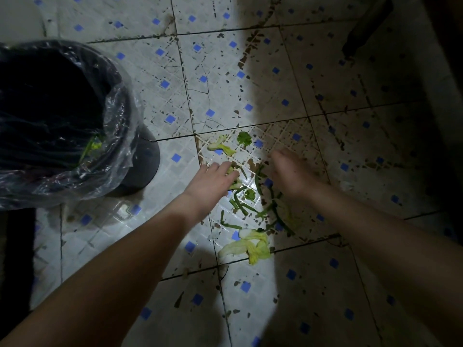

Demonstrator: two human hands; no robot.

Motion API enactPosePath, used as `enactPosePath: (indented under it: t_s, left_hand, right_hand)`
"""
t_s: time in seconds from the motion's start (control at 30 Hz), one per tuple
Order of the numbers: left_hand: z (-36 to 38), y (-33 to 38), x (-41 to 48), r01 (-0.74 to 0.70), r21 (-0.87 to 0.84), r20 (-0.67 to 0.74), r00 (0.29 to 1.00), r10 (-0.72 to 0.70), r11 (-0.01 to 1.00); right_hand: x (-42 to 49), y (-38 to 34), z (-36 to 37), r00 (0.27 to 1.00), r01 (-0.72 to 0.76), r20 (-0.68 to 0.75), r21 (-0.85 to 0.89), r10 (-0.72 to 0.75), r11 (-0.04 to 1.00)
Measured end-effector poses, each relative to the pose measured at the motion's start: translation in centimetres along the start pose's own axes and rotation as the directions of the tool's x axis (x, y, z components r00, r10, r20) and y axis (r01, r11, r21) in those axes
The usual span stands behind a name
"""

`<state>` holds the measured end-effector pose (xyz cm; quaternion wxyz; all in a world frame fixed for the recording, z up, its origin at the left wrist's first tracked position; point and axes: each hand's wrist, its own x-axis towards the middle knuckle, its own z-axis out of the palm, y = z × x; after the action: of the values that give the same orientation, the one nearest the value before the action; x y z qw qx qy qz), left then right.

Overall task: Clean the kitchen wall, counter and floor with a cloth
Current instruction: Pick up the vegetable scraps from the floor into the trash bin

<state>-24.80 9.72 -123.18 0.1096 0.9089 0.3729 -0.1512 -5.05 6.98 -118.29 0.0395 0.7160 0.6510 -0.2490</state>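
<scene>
Green vegetable scraps (246,209) lie scattered on the stained white floor tiles (175,96) with blue squares. A pale yellow leaf (250,246) lies nearest to me, another pale leaf (221,147) and a green sprig (243,139) lie farther off. My left hand (213,179) reaches down onto the scraps, its fingers curled on a pale green piece. My right hand (290,174) hovers in shadow just right of the scraps, fingers loosely bent, and holds nothing I can see. No cloth is in view.
A dark bin (60,116) lined with a clear plastic bag stands at the left and holds some green scraps. A dark object (368,26) lies at the top right. The floor's right side is in deep shadow.
</scene>
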Motion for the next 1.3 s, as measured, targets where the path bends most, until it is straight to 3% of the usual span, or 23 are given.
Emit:
enactPosePath:
  t_s: [0.3,0.47,0.87,1.03,1.3]
  left_hand:
    - [0.3,-0.1,0.0,0.002,-0.058,-0.037,0.999,-0.004,0.998]
    - [-0.3,-1.0,-0.7,0.073,-0.057,-0.048,0.996,-0.076,0.996]
    - [0.0,-4.1,-4.0,0.201,-0.091,-0.059,0.977,-0.207,0.975]
    - [-0.4,-4.9,-4.3,0.216,-0.11,-0.07,0.972,-0.224,0.97]
    - [-0.9,-4.4,-4.1,0.221,-0.149,-0.071,0.97,-0.233,0.964]
  right_hand:
    - [1.1,-0.9,1.3,1.0,-0.007,-0.026,0.018,0.007,1.0]
    - [2.0,-1.9,1.7,1.0,0.017,-0.014,0.011,-0.017,1.0]
    - [6.3,-5.8,2.5,0.958,0.281,-0.028,-0.079,-0.284,0.956]
    - [7.8,-6.8,3.4,0.947,0.318,-0.033,-0.076,-0.321,0.945]
    - [6.8,-6.4,3.6,0.933,0.276,-0.198,-0.14,-0.3,0.951]
